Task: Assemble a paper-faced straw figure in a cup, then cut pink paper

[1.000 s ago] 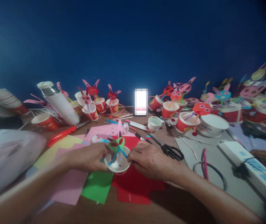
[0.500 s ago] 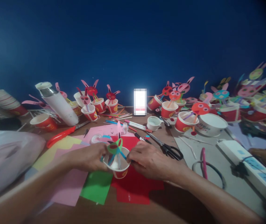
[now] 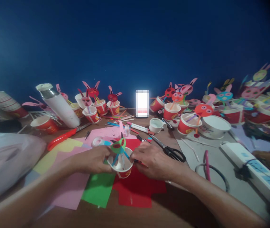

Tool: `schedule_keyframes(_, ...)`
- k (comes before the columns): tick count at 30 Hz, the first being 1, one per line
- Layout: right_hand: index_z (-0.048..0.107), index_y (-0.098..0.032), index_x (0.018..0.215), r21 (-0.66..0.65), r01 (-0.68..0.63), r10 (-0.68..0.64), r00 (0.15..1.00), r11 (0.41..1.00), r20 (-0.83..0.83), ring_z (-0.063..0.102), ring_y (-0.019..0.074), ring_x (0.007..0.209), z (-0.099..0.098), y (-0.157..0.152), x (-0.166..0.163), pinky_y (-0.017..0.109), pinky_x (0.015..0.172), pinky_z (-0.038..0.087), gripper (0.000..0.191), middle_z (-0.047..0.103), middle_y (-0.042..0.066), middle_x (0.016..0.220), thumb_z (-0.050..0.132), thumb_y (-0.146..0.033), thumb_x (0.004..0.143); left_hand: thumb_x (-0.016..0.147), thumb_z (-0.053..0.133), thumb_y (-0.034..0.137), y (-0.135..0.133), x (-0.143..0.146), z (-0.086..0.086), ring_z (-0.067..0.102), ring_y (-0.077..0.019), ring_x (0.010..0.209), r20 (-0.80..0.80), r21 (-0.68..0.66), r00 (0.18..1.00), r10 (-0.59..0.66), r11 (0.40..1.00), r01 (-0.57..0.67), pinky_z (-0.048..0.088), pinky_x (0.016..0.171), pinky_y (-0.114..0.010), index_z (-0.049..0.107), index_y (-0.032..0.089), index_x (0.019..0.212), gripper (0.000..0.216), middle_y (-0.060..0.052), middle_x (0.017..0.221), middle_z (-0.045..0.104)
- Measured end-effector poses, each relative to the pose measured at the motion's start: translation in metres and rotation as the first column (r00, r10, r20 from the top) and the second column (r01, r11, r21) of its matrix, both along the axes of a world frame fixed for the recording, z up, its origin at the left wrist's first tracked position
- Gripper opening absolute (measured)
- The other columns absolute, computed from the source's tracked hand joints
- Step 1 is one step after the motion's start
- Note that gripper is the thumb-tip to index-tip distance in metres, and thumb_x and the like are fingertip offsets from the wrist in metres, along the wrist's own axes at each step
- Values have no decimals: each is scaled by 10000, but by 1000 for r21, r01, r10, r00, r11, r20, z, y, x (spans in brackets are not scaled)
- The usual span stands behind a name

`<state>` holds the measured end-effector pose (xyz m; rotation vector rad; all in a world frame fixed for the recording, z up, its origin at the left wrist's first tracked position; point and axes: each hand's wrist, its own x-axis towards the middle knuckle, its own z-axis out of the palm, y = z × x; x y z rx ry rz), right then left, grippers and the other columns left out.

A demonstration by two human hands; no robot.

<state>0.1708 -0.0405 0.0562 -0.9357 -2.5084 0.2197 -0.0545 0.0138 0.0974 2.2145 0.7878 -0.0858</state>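
Note:
A red-and-white paper cup [image 3: 125, 173] is held between my two hands, its mouth tipped toward me. My left hand [image 3: 94, 159] grips the left side of its rim, with thumb and fingers closed. At the right rim, my right hand [image 3: 152, 159] has its fingers curled against the cup; the fingertips are partly hidden. From the cup rises a green paper rabbit face [image 3: 116, 146] with dark red eyes and a pink ear, on blue strips. Beneath lie red paper [image 3: 137, 196], green paper [image 3: 97, 193] and pink paper [image 3: 66, 193].
Black scissors [image 3: 170, 151] lie beyond my right hand, a red-handled cutter [image 3: 61, 139] to the left. Finished-looking rabbit cups [image 3: 171, 110] line the back, beside a white bottle [image 3: 61, 107]. A power strip [image 3: 253, 167] sits right, a plastic bag [image 3: 9, 164] left.
The cup has shifted slightly up and right, and the green rabbit face has turned to show its red eyes toward me. Both hands stay at the rim.

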Motion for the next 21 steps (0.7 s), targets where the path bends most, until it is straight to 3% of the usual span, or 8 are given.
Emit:
schedule_keyframes(5,606,-162,803,-6,33,-33,999,999,21,565,165,728,-2,1,2,277,715,370,114,650,42,752,505,-120,834,752,580,289,-2,2,4,578,-191,812,-62,39,997,38,999,-35,410,744,-262,659,177,902,203,-25,892,646)
schedule_keyframes(9,602,-164,814,-7,58,-58,998,998,2,563,168,733,-3,2,3,276,717,370,113,651,43,762,504,-108,815,737,614,276,-1,-11,-1,566,-226,981,-36,77,995,91,993,-88,411,872,-310,614,210,1080,350,-55,1090,616)
schedule_keyframes(11,603,-169,821,-9,98,-98,995,995,-11,556,170,714,-4,3,4,277,703,367,113,650,41,753,509,-109,800,764,615,306,2,-20,-12,523,-241,1103,34,31,988,153,988,-154,399,930,-332,512,236,1242,494,-81,1269,534)
schedule_keyframes(14,614,-176,835,-13,186,-186,982,982,-36,549,175,697,-4,6,6,278,689,365,132,651,38,729,532,-101,764,813,577,294,7,-30,-32,552,-214,1082,261,-148,898,355,934,-326,440,896,-325,362,266,1358,586,-94,1362,461)
schedule_keyframes(16,622,-175,853,-10,207,-207,976,978,-67,558,178,708,-4,7,7,276,692,368,171,662,36,733,541,-79,737,834,563,314,9,-31,-44,564,-216,1069,350,-271,817,458,884,-380,453,875,-323,453,230,1281,468,-96,1299,524)
schedule_keyframes(18,626,-173,869,-12,202,-202,974,979,-99,572,178,721,-3,9,8,274,701,374,198,668,31,736,543,-67,723,833,566,363,9,-26,-52,602,-213,966,325,-335,783,531,839,-429,472,808,-315,585,172,1112,338,-94,1101,638)
schedule_keyframes(21,628,-178,892,-37,211,-214,970,977,-114,587,181,748,-3,9,8,274,716,387,211,670,29,756,544,-75,729,771,628,439,8,-16,-59,629,-188,761,294,-454,748,595,775,-439,482,714,-314,642,130,901,336,-71,840,688)
